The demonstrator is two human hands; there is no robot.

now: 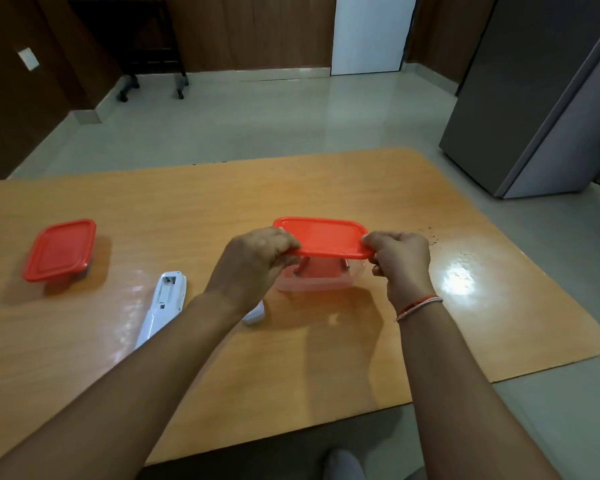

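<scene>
A red rectangular lid (323, 236) hovers just above a clear plastic container (321, 278) on the wooden table (222, 209). My left hand (257, 258) pinches the lid's near left edge. Its near right corner is pinched by my right hand (400, 259), which wears a red and white thread at the wrist. Under the lid, two small dark cylinders, perhaps batteries, show inside the container. My left forearm partly covers a small white piece (255, 315) on the table.
A second, smaller container with a red lid (61, 250) stands at the table's left. A white remote control (163, 306) lies back up with its battery bay uncovered, left of my left arm. A grey refrigerator (541, 98) stands at the far right.
</scene>
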